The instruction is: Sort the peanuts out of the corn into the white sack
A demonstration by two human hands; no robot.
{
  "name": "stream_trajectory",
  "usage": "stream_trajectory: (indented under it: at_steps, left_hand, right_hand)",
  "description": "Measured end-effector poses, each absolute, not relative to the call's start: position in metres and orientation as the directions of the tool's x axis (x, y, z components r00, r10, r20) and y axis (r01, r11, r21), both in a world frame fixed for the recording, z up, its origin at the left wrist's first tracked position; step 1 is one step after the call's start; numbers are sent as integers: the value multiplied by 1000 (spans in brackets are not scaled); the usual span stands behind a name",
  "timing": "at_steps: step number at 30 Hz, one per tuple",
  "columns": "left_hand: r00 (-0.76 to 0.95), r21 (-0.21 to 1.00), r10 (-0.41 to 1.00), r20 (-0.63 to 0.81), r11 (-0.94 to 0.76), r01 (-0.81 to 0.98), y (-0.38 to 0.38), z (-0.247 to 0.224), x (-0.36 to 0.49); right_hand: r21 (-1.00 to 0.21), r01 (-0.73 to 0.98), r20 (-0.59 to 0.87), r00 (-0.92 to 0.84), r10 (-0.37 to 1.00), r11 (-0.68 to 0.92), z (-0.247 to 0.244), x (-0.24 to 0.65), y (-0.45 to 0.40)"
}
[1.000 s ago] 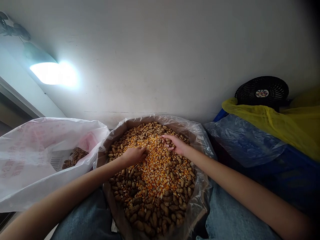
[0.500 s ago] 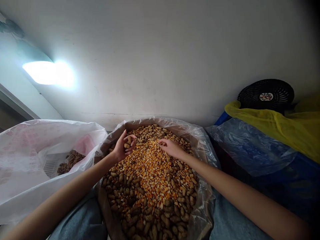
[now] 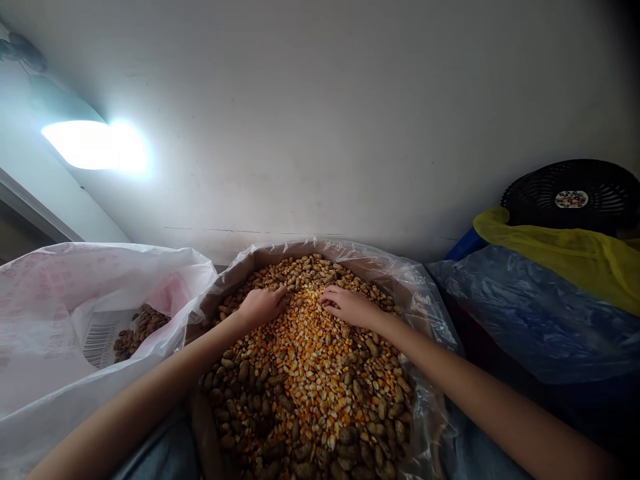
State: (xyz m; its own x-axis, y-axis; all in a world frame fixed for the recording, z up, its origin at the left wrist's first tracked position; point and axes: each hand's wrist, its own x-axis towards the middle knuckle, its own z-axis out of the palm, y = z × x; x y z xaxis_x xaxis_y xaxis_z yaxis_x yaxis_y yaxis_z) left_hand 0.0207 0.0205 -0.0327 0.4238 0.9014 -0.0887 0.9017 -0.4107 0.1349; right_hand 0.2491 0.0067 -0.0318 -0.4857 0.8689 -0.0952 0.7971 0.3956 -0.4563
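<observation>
A large sack lined with clear plastic (image 3: pixel 425 300) stands before me, filled with yellow corn kernels (image 3: pixel 310 353) and unshelled peanuts (image 3: pixel 370 433). Over the left of the pile, my left hand (image 3: pixel 263 307) is turned palm down, its fingers closed together and bent toward the peanuts. Whatever lies under those fingers is hidden. Opposite it, my right hand (image 3: pixel 350 305) rests low on the corn with its fingers slightly bent and apart, the tips touching kernels. No item shows in it.
At left stands a white plastic bag (image 3: pixel 45 320) with some brown peanuts (image 3: pixel 143 330) inside. To the right are clear plastic sheeting (image 3: pixel 520 293), yellow mesh cloth (image 3: pixel 560 250) and a black fan (image 3: pixel 573 197). A bright lamp (image 3: pixel 83 143) hangs upper left by the wall (image 3: pixel 300 133).
My left hand has turned from holding peanuts, palm sideways, to palm down on the pile. My right hand has shifted slightly nearer and its fingers have loosened. The view has shifted a little.
</observation>
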Motion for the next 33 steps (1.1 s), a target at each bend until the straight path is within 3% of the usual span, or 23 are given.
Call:
stream_trajectory:
  at_steps: [6,8,11,13,15,19,23,26,29,31,33]
  left_hand:
    - [427,157,902,-64,-414,897,20,-33,16]
    - [418,223,908,-42,-399,889,18,-33,15]
    - [336,547,942,0,-281,788,14,-30,13]
    - [274,825,960,-55,-111,554,11,-28,12]
    - [279,967,948,-151,83,241,9,-25,10]
    - [365,944,909,-200,278,-176,9,-20,5]
    - [380,908,910,-168,293,-299,10,-9,3]
    - [341,928,934,-110,219,-301,4,12,-2]
    - [193,967,981,-22,70,-245,-10,43,-27]
    - [58,991,998,-15,23,-135,-23,62,-60]
    - [-21,997,997,-80,80,22,-35,77,-103]
  right_hand:
    - [-565,770,-53,-393,918,298,-36,255,2]
    - [-605,752,-47,-361,931,261,-36,261,4]
    - [-652,721,-61,-359,931,235,-36,271,5]
    - [-673,704,-69,-362,929,225,-37,275,4]
    - [-695,689,-73,-350,934,204,-39,276,2]
    - [-771,622,-73,-298,952,136,-39,273,1]
    - [-873,488,-94,-203,975,17,-37,276,4]
    - [-921,383,-124,-121,985,-69,-37,280,6]
    - [-958,256,-150,-55,987,-131,-38,280,6]
    - [-972,157,-180,-23,983,-174,-38,279,4]
    - [-974,99,-209,-28,978,-205,-36,279,3]
